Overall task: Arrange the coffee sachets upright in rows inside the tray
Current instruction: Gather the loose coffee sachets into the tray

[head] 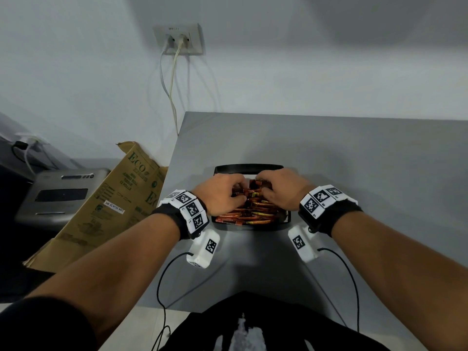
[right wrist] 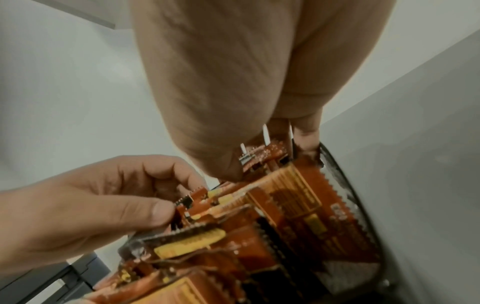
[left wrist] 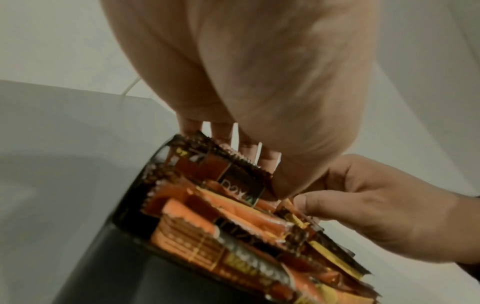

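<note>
Coffee sachets [head: 253,211] (mostly flat) in tray [head: 249,169], both hands gripping some

The tray [head: 249,169] sits on the tabletop [head: 354,158], sachets [head: 253,214] inside; a cardboard box [head: 106,206] stands left of it.

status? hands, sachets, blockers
Left hand and right hand both pinching coffee sachets in the tray. Most sachets lying flat, unsorted. Nothing blocking.
</note>
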{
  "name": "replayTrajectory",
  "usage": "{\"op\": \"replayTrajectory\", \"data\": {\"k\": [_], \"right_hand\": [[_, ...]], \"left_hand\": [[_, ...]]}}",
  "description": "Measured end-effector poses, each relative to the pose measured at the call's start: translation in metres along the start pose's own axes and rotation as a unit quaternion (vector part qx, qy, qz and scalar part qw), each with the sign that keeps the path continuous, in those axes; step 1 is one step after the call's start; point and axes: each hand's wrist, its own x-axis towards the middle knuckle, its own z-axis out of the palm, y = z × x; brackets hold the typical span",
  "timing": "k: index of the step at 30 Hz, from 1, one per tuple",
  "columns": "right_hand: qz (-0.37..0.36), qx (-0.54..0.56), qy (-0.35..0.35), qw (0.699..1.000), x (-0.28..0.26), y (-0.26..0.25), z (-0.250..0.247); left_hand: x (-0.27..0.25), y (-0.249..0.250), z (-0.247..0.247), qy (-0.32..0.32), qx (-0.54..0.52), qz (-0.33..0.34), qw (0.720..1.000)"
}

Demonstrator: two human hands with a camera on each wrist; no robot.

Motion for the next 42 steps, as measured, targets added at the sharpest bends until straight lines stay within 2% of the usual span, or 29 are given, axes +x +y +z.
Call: {"op": "replayTrajectory", "data": {"k": [6, 12, 17, 29, 36, 38, 42], "right_hand": [[-0.005, -0.015, -0.016, 1.000, 0.000, -0.002, 0.000], [-0.006, -0.019, -0.028, 0.999, 0.001, 0.000, -0.003], [-0.004, -0.065, -0.044, 0.997, 0.007, -0.005, 0.002], [-0.032, -0.033, 0.065, 0.997, -0.010, 0.005, 0.009], [-0.064, -0.079, 0.150, 0.983, -0.024, -0.003, 0.027], [-0.070, -0.088, 0.152, 0.982, -0.026, -0.003, 0.032], [-0.068, -0.099, 0.111, 0.987, -0.025, -0.007, 0.032]], "left_hand": [[0.002, -0.002, 0.004, 0.004, -0.016, -0.003, 1.000], [0.003, -0.003, 0.002, 0.003, -0.001, 0.029, 1.000], [0.002, -0.004, 0.004, 0.003, 0.011, 0.028, 1.000], [-0.002, -0.007, 0.008, 0.020, 0.014, -0.011, 1.000], [-0.007, -0.011, 0.010, 0.029, 0.038, 0.025, 0.999], [-0.009, -0.013, 0.011, 0.026, 0.051, 0.035, 0.998], [-0.012, -0.014, 0.012, 0.029, 0.059, 0.040, 0.997]]}}
